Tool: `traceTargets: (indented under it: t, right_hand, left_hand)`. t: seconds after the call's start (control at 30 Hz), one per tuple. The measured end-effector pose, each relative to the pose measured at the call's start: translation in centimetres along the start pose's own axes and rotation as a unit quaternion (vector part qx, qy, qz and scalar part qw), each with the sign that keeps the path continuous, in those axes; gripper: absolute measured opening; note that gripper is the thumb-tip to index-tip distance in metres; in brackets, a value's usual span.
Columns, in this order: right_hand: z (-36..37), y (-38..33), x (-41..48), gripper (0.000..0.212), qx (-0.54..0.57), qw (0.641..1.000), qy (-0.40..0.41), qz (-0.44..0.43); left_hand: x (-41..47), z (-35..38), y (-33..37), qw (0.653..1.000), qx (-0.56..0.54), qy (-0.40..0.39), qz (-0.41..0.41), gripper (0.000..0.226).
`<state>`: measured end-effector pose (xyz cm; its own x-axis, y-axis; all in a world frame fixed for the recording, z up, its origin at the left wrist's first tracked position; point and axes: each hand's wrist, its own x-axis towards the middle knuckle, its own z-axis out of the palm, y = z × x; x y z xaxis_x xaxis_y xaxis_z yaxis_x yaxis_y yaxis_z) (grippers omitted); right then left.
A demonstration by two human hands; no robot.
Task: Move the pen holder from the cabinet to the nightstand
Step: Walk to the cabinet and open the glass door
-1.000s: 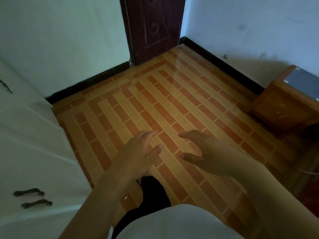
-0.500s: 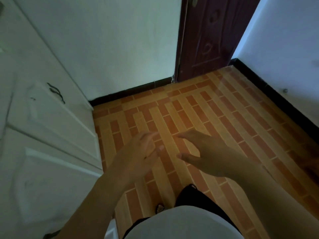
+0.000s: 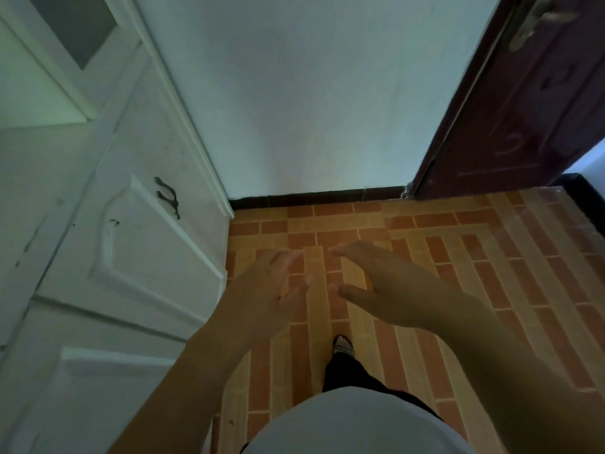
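Note:
A white cabinet [image 3: 131, 244] with panelled doors and dark handles [image 3: 168, 196] fills the left side of the head view. No pen holder and no nightstand are in view. My left hand [image 3: 271, 290] and my right hand [image 3: 383, 286] hover side by side over the tiled floor, just right of the cabinet's front. Both have fingers spread and hold nothing.
A brick-patterned orange floor [image 3: 458, 273] runs to a pale wall [image 3: 311, 93] with a black skirting. A dark red door [image 3: 523, 109] stands at the upper right. My foot in a patterned sock [image 3: 343, 345] is below the hands.
The view has swung left: the wooden nightstand left the frame, the door slid to the right, and the white cabinet now fills the left. Both hands stay open and empty.

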<state>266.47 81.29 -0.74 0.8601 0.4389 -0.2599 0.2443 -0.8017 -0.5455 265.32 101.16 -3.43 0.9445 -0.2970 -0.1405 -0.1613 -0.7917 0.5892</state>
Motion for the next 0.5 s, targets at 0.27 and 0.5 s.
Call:
traceTargets:
  t: [0.27,0.5]
  right_hand:
    - [-7.6,3.9,12.8,0.058,-0.026,0.998,-0.031,-0.039]
    - [-10.0,3.4,22.9,0.056,-0.029,0.994,-0.076,-0.078]
  left_hand:
    - [12.4,-4.0,-1.2,0.996,-0.011,0.058,-0.062,0.051]
    - [17.6,-7.2,-6.3,0.99,-0.021,0.065,-0.123,0.058]
